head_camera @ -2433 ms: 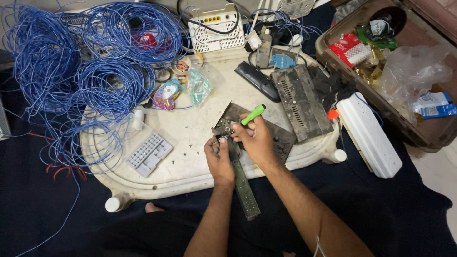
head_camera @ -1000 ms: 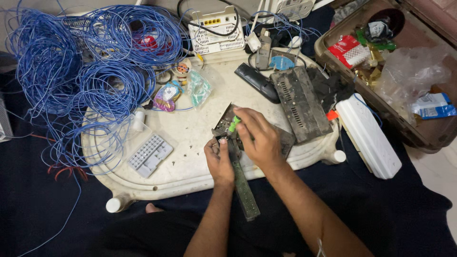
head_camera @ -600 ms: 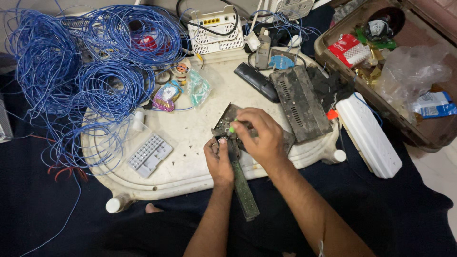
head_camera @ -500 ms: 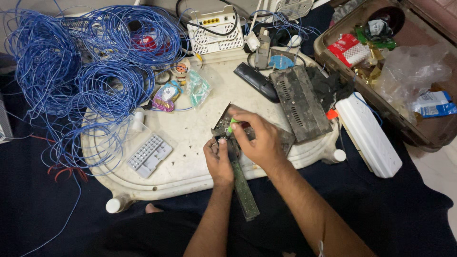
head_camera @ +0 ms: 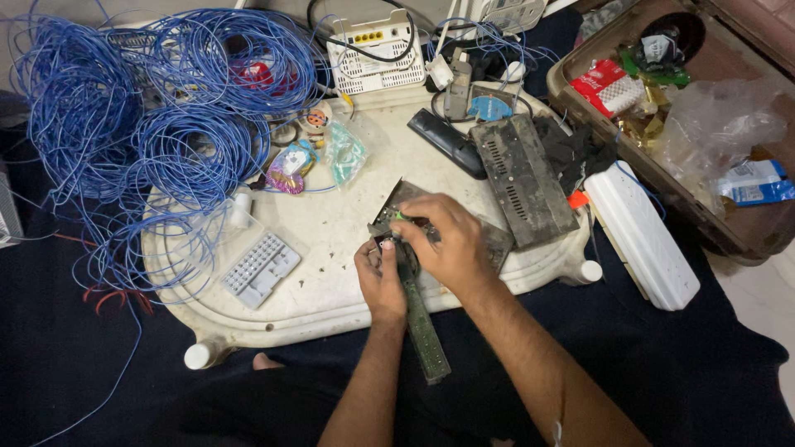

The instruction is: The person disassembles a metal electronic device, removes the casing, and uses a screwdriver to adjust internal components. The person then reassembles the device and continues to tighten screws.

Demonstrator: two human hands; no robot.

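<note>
Coils of blue wire (head_camera: 141, 124) crowd the white table's (head_camera: 331, 273) far left; a grey perforated casing (head_camera: 520, 178) lies beside the right hand (head_camera: 443, 244), which grips a green-handled tool (head_camera: 402, 217). Left hand (head_camera: 379, 277) pinches the long green circuit strip (head_camera: 422, 319) overhanging the near edge.

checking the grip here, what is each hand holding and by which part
Left hand grips the long green circuit board strip near its upper end. Right hand holds a green-handled tool, its handle mostly hidden under the fingers.
</note>
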